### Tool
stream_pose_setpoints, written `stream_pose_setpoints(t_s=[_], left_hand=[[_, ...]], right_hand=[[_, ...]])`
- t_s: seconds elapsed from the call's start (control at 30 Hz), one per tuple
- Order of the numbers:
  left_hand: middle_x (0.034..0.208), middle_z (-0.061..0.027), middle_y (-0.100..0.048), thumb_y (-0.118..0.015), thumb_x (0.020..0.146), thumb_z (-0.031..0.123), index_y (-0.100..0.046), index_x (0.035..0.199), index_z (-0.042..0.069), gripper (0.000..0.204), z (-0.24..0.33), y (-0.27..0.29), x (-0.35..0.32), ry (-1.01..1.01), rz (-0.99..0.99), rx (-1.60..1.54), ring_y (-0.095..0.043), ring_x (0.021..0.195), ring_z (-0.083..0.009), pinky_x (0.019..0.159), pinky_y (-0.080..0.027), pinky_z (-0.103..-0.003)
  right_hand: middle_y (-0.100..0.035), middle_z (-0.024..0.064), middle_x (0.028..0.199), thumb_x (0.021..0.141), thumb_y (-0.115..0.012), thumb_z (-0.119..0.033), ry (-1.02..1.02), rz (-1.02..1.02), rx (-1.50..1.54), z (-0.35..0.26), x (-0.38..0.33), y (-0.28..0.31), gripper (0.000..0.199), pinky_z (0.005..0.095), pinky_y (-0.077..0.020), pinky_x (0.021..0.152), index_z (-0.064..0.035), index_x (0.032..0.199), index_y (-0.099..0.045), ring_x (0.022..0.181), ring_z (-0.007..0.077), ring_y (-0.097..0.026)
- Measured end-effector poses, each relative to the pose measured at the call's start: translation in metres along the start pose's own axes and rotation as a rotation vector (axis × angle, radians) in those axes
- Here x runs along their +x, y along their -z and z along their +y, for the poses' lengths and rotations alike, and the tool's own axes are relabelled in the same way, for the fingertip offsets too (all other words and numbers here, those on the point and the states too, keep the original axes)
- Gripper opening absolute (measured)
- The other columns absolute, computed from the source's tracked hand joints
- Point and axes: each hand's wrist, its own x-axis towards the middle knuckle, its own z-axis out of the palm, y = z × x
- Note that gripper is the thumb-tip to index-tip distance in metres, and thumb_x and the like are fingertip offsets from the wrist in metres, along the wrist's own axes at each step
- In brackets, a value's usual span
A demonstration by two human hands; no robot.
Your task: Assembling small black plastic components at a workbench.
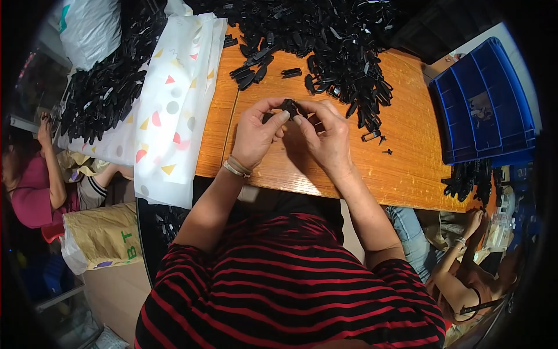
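Close together over the near part of the wooden table, both my hands are closed at the fingertips. My left hand (256, 135) pinches a small black plastic part (289, 106) between thumb and forefinger. From the other side my right hand (327, 135) grips the same part, its thumb and forefinger pressed near it. My fingers cover much of the part, so its exact kind cannot be made out. Beyond my hands lies a big heap of similar black plastic parts (349, 64). One loose black piece (291, 73) rests just past my fingertips.
A white patterned plastic sheet (168, 110) covers the table's left side, with another black heap (104, 102) beyond it. A blue crate (485, 104) stands on the right. Tiny black pieces (387, 151) lie on the wooden tabletop (401, 180). Other people sit at both sides.
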Motion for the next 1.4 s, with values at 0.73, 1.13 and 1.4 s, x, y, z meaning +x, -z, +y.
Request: stream_pose_setpoints(t_s=[0.73, 1.13, 1.4], left_hand=[[0.083, -0.0008, -0.059, -0.048, 0.102, 0.023, -0.059, 0.095, 0.001, 0.025, 0.0, -0.009, 0.001, -0.094, -0.207, 0.112, -0.054, 0.074, -0.0064, 0.066, -0.046, -0.021], [0.095, -0.0125, -0.063, -0.073, 0.081, 0.021, -0.067, 0.102, 0.006, 0.026, 0.005, -0.011, 0.114, -0.49, 0.169, 1.325, -0.063, 0.084, -0.0324, 0.074, -0.051, -0.039], [0.096, -0.0123, -0.062, -0.072, 0.081, 0.019, -0.068, 0.099, 0.005, 0.023, -0.006, -0.001, 0.113, -0.359, 0.062, 1.438, -0.063, 0.086, -0.0332, 0.074, -0.051, -0.041]], right_hand=[[-0.062, 0.0047, 0.083, 0.082, -0.074, -0.014, -0.214, -0.115, 0.167, 0.009, -0.027, -0.022, 0.035, 0.0256, -0.0489, 0.061, -0.0019, 0.108, -0.054, 0.071, 0.0111, -0.061], [-0.063, 0.0205, 0.089, 0.08, -0.069, -0.018, -0.023, -0.212, -0.712, 0.073, 0.087, -0.014, 0.022, 0.0434, -0.0535, 0.075, 0.0019, 0.089, -0.064, 0.083, 0.0394, -0.064], [-0.06, 0.0217, 0.105, 0.075, -0.072, -0.019, -0.042, -0.471, -0.707, 0.067, 0.095, -0.011, 0.019, 0.0428, -0.0533, 0.075, -0.0024, 0.083, -0.067, 0.084, 0.0373, -0.065]])
